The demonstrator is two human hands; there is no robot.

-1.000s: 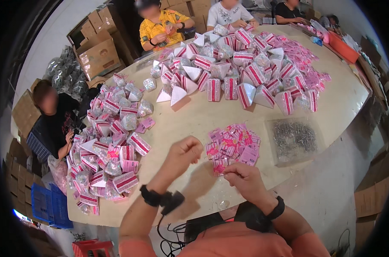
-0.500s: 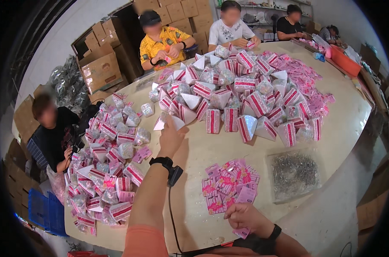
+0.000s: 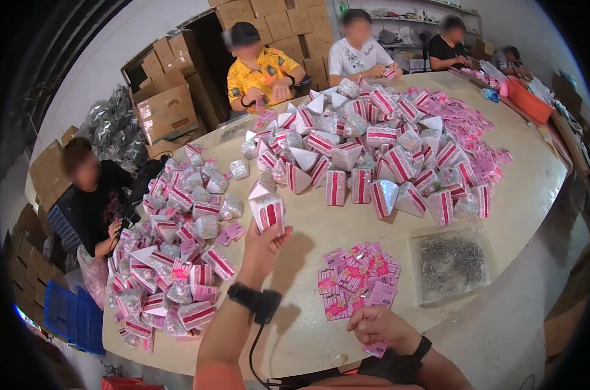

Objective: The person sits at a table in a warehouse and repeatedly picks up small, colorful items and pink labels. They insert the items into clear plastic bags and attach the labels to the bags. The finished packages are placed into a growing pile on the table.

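My left hand [image 3: 262,250] grips a wedge-shaped piece like a cake slice [image 3: 269,214], white with sparkly pink stripes. It holds the piece up over the middle of the table, its striped face toward me. My right hand [image 3: 384,328] is curled at the near edge, with a small pink card [image 3: 375,349] sticking out below its fingers. Just beyond it lies a loose pile of pink printed cards [image 3: 360,279]. Many more cake-slice pieces [image 3: 334,185] are heaped at the far middle.
Left of my arm is a heap of bagged slices with pink cards [image 3: 178,266]. A clear tray of metal pins [image 3: 452,263] sits at right. More pink cards [image 3: 464,120] and an orange bin [image 3: 527,101] are at far right. Several people sit around the table.
My left hand has lifted a cake-slice piece off the table by the far heap and drawn it nearer, turning it upright. My right hand stays curled by the cards. The view has shifted slightly.
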